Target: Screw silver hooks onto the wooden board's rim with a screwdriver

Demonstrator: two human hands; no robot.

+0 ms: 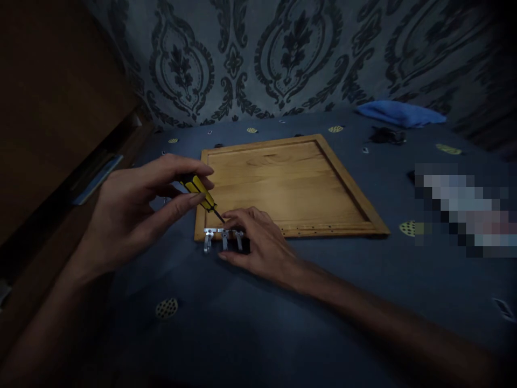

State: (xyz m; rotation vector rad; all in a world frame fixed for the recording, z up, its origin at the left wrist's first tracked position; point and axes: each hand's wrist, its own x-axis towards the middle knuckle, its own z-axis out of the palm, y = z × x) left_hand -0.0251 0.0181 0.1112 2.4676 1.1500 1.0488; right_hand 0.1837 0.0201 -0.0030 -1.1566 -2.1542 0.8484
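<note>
My left hand (141,210) pinches a yellow-and-black screwdriver (198,189) by its handle, which tilts down to the right. The dark shaft points at a row of silver metal hooks (225,237) on the near left edge of a framed wooden board (278,183). Around the right end of those hooks, my right hand (260,240) curls, index finger above by the screwdriver tip and thumb below. Its fingers cover part of the hooks, and whether a screw sits under the tip cannot be seen. Small dark holes dot the board's near edge, to the right of my hand.
The board lies on a dark blue patterned cloth (283,318). Behind it rises a patterned surface (234,59). A blue cloth (399,113) and a small black item (386,135) lie at the back right. A blurred-out object (464,207) is at right, brown furniture (52,97) at left.
</note>
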